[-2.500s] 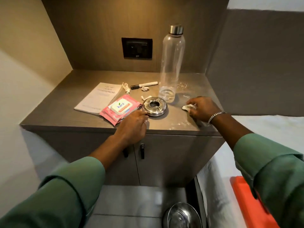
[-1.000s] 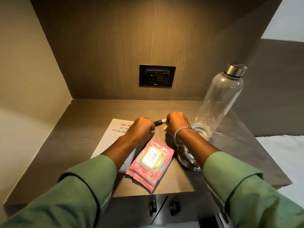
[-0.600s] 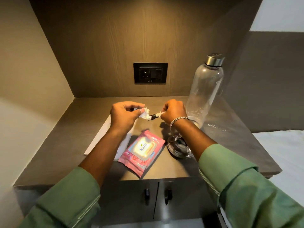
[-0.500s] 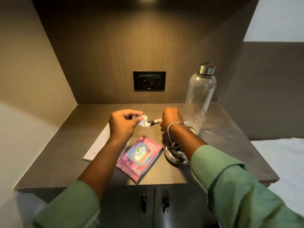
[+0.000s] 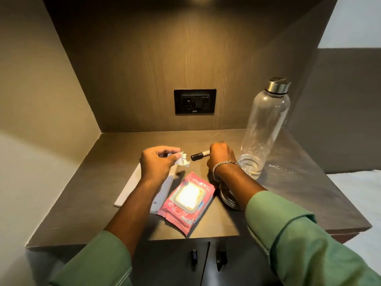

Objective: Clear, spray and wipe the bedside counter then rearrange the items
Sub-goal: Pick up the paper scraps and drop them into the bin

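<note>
1. Two hands work above the brown surface (image 5: 86, 203) in the head view, the only one given; the left hand (image 5: 157, 162) pinches a crumpled white scrap of paper (image 5: 182, 159) between thumb and fingertips.
2. Just right of that scrap, the right hand (image 5: 221, 157) is clenched around a marker (image 5: 200, 156), whose black end sticks out toward the left hand, apart from the scrap.
3. Below the left forearm lies a white booklet (image 5: 132, 188), partly hidden by it.
4. Between the two forearms, a pink wipes pack (image 5: 187, 201) lies flat, overlapping the booklet's edge.
5. Under the right wrist sits a round metal ashtray (image 5: 228, 200), mostly covered.
6. Just right of the right hand, a clear bottle (image 5: 266, 129) with a steel cap stands upright.
7. Beyond both hands, a black socket plate (image 5: 194, 101) is set in the back wall.
</note>
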